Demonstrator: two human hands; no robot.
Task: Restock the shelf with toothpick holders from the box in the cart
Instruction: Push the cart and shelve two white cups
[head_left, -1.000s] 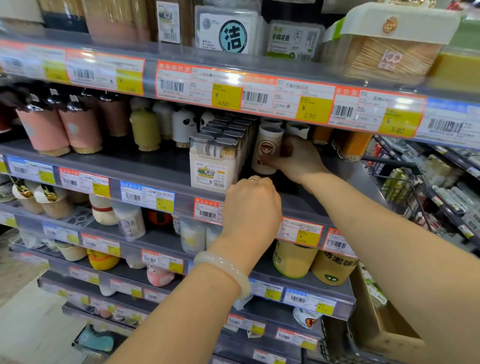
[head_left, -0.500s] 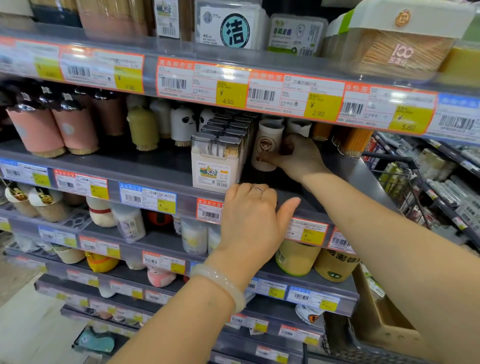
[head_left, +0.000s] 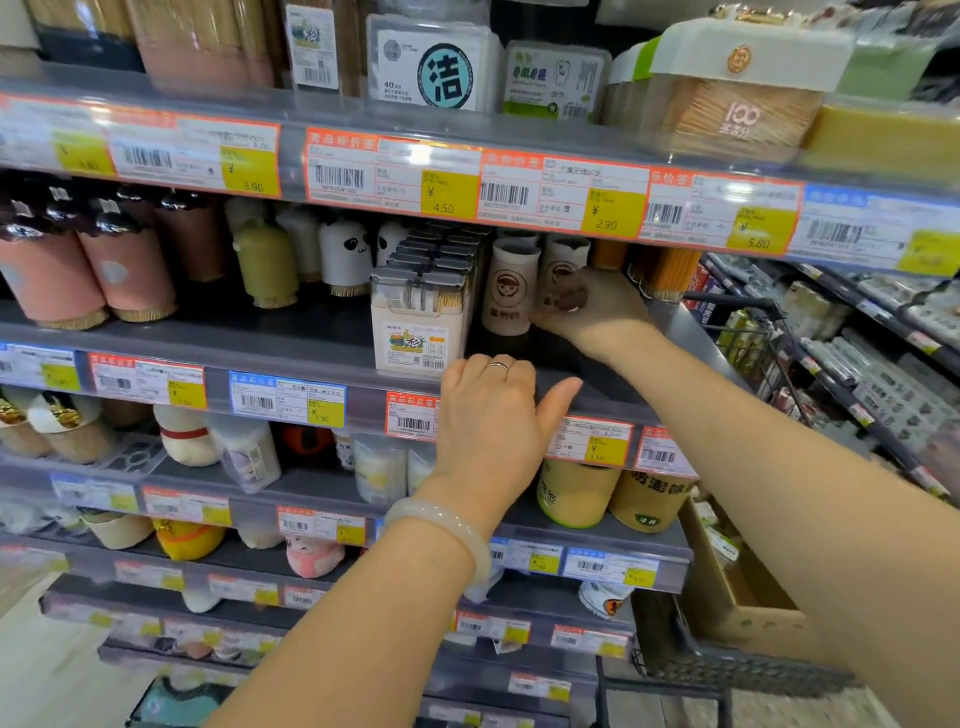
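Holder (head_left: 563, 275) is gripped by the right hand (head_left: 592, 312), fingers curled round it, on the shelf (head_left: 613, 400) just beside another holder (head_left: 509, 291). Left hand (head_left: 493, 415) rests flat on the shelf edge, holding nothing. Neighbouring holder could be toppled if nudged.

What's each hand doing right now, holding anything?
Left hand: open, fingers resting on the shelf edge, holding nothing.
Right hand: gripping a white toothpick holder on the shelf, beside another white holder.
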